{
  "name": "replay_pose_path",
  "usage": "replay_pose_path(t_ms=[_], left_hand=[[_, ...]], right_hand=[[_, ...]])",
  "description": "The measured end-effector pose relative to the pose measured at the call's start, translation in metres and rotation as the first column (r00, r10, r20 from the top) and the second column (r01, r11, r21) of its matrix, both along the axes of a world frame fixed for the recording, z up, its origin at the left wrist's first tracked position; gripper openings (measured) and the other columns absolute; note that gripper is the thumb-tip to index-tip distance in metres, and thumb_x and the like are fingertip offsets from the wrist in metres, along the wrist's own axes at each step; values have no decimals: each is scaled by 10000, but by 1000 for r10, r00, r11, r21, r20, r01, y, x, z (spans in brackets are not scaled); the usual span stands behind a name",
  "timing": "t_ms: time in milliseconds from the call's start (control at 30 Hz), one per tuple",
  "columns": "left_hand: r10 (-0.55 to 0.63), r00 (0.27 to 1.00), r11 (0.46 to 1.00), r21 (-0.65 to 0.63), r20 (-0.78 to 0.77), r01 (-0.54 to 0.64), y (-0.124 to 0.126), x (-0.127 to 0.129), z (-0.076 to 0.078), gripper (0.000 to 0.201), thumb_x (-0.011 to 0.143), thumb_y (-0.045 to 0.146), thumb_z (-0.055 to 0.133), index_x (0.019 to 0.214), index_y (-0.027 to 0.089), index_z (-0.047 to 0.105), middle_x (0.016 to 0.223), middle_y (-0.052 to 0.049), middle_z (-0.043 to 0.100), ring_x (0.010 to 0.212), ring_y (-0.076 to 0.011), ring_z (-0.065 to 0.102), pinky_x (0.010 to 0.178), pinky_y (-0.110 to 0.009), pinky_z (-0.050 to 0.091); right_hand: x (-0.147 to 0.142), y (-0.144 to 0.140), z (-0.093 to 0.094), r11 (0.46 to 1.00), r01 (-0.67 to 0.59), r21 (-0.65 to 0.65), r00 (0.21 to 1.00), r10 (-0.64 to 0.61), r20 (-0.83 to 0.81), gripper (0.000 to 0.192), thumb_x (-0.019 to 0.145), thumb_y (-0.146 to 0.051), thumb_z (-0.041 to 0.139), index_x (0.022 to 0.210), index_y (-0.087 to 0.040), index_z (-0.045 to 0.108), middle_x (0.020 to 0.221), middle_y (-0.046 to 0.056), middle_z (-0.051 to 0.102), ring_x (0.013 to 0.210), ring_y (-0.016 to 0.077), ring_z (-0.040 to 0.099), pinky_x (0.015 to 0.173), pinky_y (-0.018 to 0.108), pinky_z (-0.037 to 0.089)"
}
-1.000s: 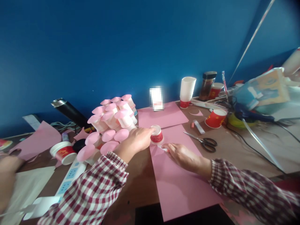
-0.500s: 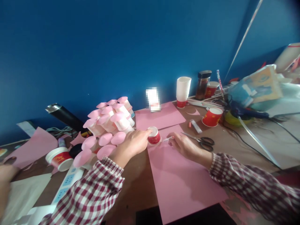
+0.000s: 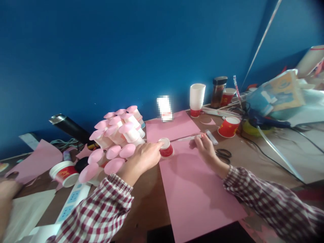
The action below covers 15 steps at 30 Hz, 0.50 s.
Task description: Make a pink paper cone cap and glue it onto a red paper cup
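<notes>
Brown worktop [image 3: 255,158] set against a blue wall [image 3: 126,50], which fills the upper half of the view. A large pink paper sheet [image 3: 197,189] lies at the centre of the worktop and runs toward 6 o'clock; a second pink sheet [image 3: 172,126] lies just beyond it at 12 o'clock. At 9 o'clock of the centre stands a cluster of pink-capped paper cups [image 3: 116,135], with a black flask [image 3: 69,126] lying behind it and a white power strip [image 3: 72,199] toward 7 o'clock. The left hand [image 3: 141,158], in a checked sleeve, is closed by its fingertips on a small red paper cup [image 3: 166,148] that stands mouth-down on the far edge of the large pink sheet, at the centre of the view. The right hand [image 3: 206,148], at 3 o'clock of this cup and apart from it, grips a thin pen-like stick [image 3: 188,137] lying nearly level, with its far end pointing toward the cup. Black scissors [image 3: 224,154] lie just beyond the right hand, partly hidden by it. At 1 o'clock stand a stack of white cups [image 3: 197,98] and a dark jar [image 3: 218,91]; a red cup [image 3: 229,126] sits at 2 o'clock. Another person's hand [image 3: 6,202] shows at the left edge.
</notes>
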<state>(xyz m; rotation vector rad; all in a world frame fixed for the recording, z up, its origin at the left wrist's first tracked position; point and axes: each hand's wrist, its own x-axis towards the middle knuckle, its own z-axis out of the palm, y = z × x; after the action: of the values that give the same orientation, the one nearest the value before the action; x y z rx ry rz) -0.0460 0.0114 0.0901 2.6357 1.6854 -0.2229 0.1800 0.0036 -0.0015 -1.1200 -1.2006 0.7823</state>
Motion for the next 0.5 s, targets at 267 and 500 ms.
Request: replay_pose_path(t_ms=[267,500], left_hand=[[-12,976,980,195,217,-31,3,14,-24,246,817,426,548,967,233,574,986,-54,589,897,-207,589,659,-279,454],[70,886,928,295,458,-226,14,6,-6,370,797,374,585,1118,248,451,1081,-50,620,934,-216,614,699,-308,482]], right_hand=[[8,8,-4,997,67,-42,982,-74,-176,289,860,-460,487,801,-180,520,592,-40,534,488,83,487,463,205,413],[9,8,-6,996,85,3,961,-81,-265,239,856,-418,514,877,-181,542,590,-51,519,508,87,484,495,215,424]])
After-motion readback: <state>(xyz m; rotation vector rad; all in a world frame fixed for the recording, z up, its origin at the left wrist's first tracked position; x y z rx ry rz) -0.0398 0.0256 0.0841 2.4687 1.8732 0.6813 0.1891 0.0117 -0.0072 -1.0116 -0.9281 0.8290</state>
